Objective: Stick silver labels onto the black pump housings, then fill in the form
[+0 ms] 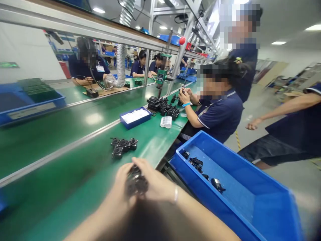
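Both of my hands are wrapped round one black plastic part with a rounded, motor-like body, held over the near edge of the green bench. My left hand grips it from the left, and my right hand, with a pale band at the wrist, closes on it from the right. Motion blurs the part, so its exact kind is unclear. Just beyond my fingers, several similar black parts stand in a small cluster on the bench.
To my right stands a large blue bin with several black parts inside. Further along lie a blue tray of white pieces, a clear plastic container and a black heap. A seated co-worker handles a part; others sit opposite.
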`<state>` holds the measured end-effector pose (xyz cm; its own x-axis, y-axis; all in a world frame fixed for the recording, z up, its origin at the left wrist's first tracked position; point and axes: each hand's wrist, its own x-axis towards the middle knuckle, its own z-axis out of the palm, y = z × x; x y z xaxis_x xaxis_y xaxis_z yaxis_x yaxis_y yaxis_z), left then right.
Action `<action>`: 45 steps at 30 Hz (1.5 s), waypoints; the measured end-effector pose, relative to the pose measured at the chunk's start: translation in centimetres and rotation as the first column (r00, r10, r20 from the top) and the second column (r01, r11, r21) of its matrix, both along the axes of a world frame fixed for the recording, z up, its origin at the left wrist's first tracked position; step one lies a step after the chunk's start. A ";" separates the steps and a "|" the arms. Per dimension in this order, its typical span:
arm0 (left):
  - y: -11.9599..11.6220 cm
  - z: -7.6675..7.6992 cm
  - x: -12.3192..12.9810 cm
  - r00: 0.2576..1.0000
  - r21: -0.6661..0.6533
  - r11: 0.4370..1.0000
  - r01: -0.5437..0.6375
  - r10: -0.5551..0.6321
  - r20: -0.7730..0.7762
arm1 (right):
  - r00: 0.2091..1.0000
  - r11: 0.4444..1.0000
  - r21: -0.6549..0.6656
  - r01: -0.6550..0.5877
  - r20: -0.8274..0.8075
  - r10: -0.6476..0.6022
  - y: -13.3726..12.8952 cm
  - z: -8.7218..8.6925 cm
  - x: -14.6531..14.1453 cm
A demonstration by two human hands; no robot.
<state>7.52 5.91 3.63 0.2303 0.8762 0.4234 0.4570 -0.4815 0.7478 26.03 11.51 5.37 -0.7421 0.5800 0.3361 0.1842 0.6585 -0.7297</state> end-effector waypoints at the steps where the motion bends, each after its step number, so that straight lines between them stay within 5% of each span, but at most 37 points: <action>1: 2.2 1.0 2.7 0.991 0.008 0.992 0.128 -0.128 0.036 | 0.993 0.993 0.018 0.121 0.015 -0.121 0.3 0.7 3.0; 4: 8.4 2.3 11.9 0.876 0.024 0.888 0.459 -0.457 0.151 | 0.873 0.872 0.087 0.482 0.029 -0.486 0.9 1.5 12.0; 7: 12.6 1.1 21.2 0.782 -0.008 0.792 0.610 -0.600 0.169 | 0.706 0.708 0.100 0.699 0.058 -0.705 1.1 -0.3 20.6; 11: 14.0 -1.7 29.9 0.760 -0.149 0.746 0.649 -0.639 0.119 | 0.501 0.506 -0.011 0.863 0.153 -0.852 0.2 -5.6 29.1; 14: 13.1 -3.6 32.2 0.729 -0.183 0.709 0.681 -0.679 0.085 | 0.405 0.373 -0.160 0.914 0.314 -0.859 -0.9 -9.0 32.5; 16: 12.3 -4.2 31.9 0.709 -0.189 0.688 0.700 -0.702 0.070 | 0.398 0.358 -0.174 0.917 0.392 -0.829 -1.1 -9.6 33.4; 19: 11.4 -3.5 29.5 0.691 -0.102 0.684 0.722 -0.719 0.069 | 0.401 0.425 -0.008 0.905 0.349 -0.847 1.0 -7.2 32.9; 22: 11.0 -1.6 25.4 0.721 0.053 0.726 0.685 -0.687 0.091 | 0.466 0.479 0.022 0.878 0.192 -0.864 6.2 -2.9 29.7; 25: 10.8 -0.4 20.3 0.837 0.031 0.844 0.535 -0.534 0.121 | 0.650 0.638 -0.127 0.759 0.119 -0.750 13.6 -0.2 25.0; 29: 10.1 -1.3 14.3 0.944 -0.133 0.940 0.315 -0.295 0.150 | 0.696 0.662 -0.237 0.711 0.103 -0.711 23.6 -0.9 20.1; 33: 9.0 -2.8 10.9 0.975 -0.319 0.924 0.213 -0.179 0.131 | 0.674 0.610 -0.343 0.715 0.104 -0.731 30.1 -2.6 17.7; 38: 9.0 -2.2 10.3 0.981 -0.407 0.896 0.180 -0.134 0.141 | 0.670 0.577 -0.417 0.702 0.115 -0.733 33.0 -3.6 16.7; 45: 9.8 -2.5 10.5 0.981 -0.416 0.895 0.160 -0.098 0.167 | 0.756 0.663 -0.437 0.607 0.064 -0.651 32.1 -4.1 15.1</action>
<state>18.07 15.74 1.11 0.3205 0.9458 0.0524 0.2898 -0.1506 0.9452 41.13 43.62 1.29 -0.1275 0.9918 0.0005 0.3623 0.0470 -0.9309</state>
